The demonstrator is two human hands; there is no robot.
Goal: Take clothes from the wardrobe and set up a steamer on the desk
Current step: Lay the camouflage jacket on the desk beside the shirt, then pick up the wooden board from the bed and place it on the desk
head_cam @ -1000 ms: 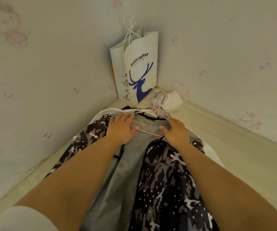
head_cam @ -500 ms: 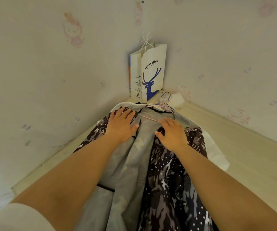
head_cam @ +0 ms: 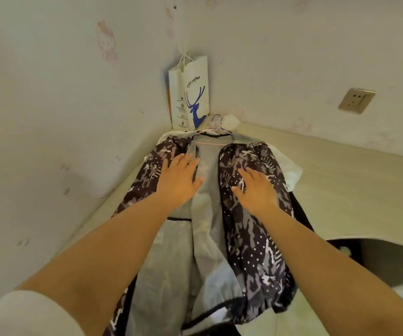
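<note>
A: We note the patterned jacket (head_cam: 251, 229) spread open on the pale desk (head_cam: 346, 180), collar end toward the corner, hem toward us. Grey lining faces up down the middle; the dark camouflage-print panels lie folded out on either side of it.

B: Hands?

A: Both lie flat on the jacket. The left hand (head_cam: 178, 180) rests with straight, spread fingers across the edge of the left panel and the lining; it holds nothing. The right hand (head_cam: 256, 190) lies palm down on the right panel, fingers straight as well, gripping nothing.

B: Hangers?

A: At the jacket's collar we see a pink hanger (head_cam: 211, 141), its bar crossing the lining just below the neckline. A tangle of hooks (head_cam: 216, 121) (pink and blue, too thin for us to count) sits just beyond the collar.

B: And around the jacket?

A: Beyond the collar, in the corner, a white paper bag (head_cam: 194, 98) stands upright with a blue deer printed on it. A white garment (head_cam: 290, 168) shows from under the jacket's right shoulder. On the wall to the jacket's right we log a socket (head_cam: 356, 100). White sleeve (head_cam: 25, 316) on the left arm, near the jacket's hem.
</note>
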